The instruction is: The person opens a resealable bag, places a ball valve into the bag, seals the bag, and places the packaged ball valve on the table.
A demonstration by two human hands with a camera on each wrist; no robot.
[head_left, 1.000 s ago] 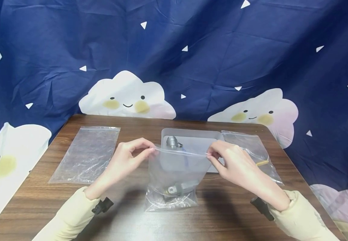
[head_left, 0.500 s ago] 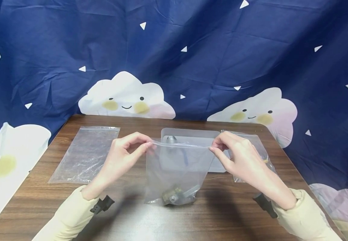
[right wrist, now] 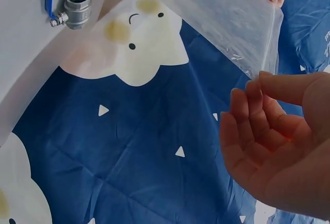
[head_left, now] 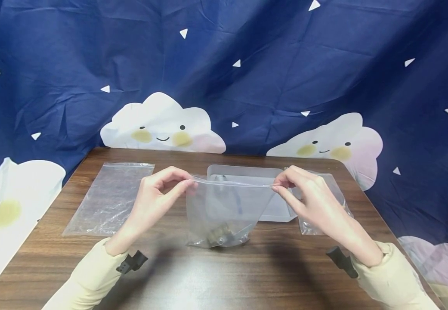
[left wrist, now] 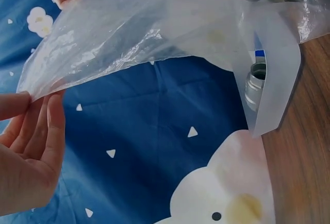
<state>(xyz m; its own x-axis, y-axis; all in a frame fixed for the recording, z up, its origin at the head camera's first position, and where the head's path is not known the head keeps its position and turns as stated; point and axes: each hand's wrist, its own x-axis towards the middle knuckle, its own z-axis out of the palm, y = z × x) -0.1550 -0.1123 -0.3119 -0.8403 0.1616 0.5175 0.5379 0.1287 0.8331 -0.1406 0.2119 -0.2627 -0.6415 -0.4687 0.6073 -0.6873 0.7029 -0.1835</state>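
Both grips, left hand (head_left: 156,198) and right hand (head_left: 313,196), pinch a clear bag (head_left: 224,211) by its top corners above the middle of the wood-grained table (head_left: 185,280); a translucent tray (head_left: 282,211) sits toward the far edge, blue cloud-patterned cloth (head_left: 92,47) beyond.

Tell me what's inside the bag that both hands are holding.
A brass-coloured metal fitting sits at the bottom of the bag, with a slim pale piece beside it. The bag's cloudy plastic hides whether they are joined.
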